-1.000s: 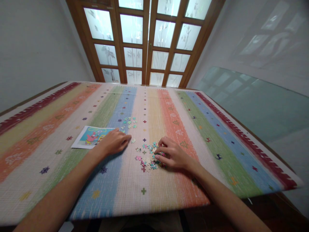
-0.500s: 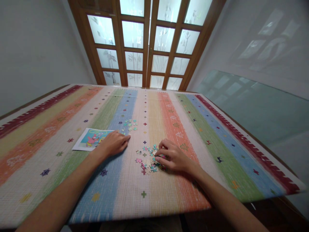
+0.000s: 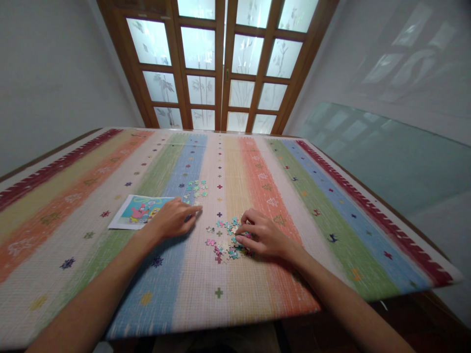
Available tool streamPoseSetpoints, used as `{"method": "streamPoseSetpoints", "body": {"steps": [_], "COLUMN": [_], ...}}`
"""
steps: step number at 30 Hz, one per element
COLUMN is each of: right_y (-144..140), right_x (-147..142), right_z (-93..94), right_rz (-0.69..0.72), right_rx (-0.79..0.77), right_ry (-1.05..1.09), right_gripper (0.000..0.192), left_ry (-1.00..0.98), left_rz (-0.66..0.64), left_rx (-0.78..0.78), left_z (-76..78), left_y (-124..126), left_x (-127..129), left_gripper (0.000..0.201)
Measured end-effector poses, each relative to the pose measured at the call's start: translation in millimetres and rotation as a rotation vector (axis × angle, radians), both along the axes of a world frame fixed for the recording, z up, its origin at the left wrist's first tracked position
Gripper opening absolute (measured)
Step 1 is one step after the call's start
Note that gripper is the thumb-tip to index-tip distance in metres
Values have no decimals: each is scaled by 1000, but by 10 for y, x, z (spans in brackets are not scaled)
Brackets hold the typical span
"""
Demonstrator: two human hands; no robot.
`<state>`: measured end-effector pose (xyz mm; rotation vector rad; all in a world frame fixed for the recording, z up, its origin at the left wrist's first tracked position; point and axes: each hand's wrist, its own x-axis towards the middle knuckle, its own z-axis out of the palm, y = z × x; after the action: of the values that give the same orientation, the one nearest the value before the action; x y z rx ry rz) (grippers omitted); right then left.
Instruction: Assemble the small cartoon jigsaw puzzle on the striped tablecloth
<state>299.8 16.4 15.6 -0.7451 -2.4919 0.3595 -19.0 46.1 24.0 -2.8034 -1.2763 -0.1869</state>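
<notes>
Right hand: my right hand (image 3: 263, 238) rests palm down at the 3 o'clock edge of the loose pile of puzzle pieces (image 3: 225, 239) — fingers (image 3: 246, 229) curled, tips in among the pieces. I cannot tell whether they pinch one.

Left hand: my left hand (image 3: 172, 218) lies flat on the surface (image 3: 257, 294), fingers together and stretched toward 2 o'clock, the tips on or just beside a single piece I can barely make out. Nothing is gripped as far as I can see.

Pile: at the middle of the surface, between the two hands, touching the right one and a short gap from the left.

Key relation: the pile lies at 9 o'clock from my right fingertips and about 4 o'clock from my left — the right hand is clearly nearer.

Second cluster: a small group of teal pieces (image 3: 196, 188) sits at 1 o'clock from the left hand, near but apart.

Reference picture: a printed cartoon sheet (image 3: 138, 211) lies at 9 o'clock of the left hand, its near corner under the wrist.

Cloth: a striped mat (image 3: 91, 196) covers the surface.
</notes>
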Motion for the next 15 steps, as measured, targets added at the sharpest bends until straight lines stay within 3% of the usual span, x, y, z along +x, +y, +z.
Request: {"method": "streamPoseSetpoints", "body": {"steps": [4,7,15], "right_y": [-9,-15,-4], "right_x": [-7,-8,-2], "right_z": [21,40,10], "right_rz": [-3,-5,0], "right_rx": [12,13,19], "right_ry": [-11,-1,2], "right_gripper": [30,31,32], "left_ry": [-190,-238,-56], "left_rz": [-193,-253,-32], "left_rx": [-192,-270,-14], "left_z": [6,-5,-114], "left_y": [-90,-128,-25], "left_x": [108,171,123], "left_gripper": [32,31,35]}}
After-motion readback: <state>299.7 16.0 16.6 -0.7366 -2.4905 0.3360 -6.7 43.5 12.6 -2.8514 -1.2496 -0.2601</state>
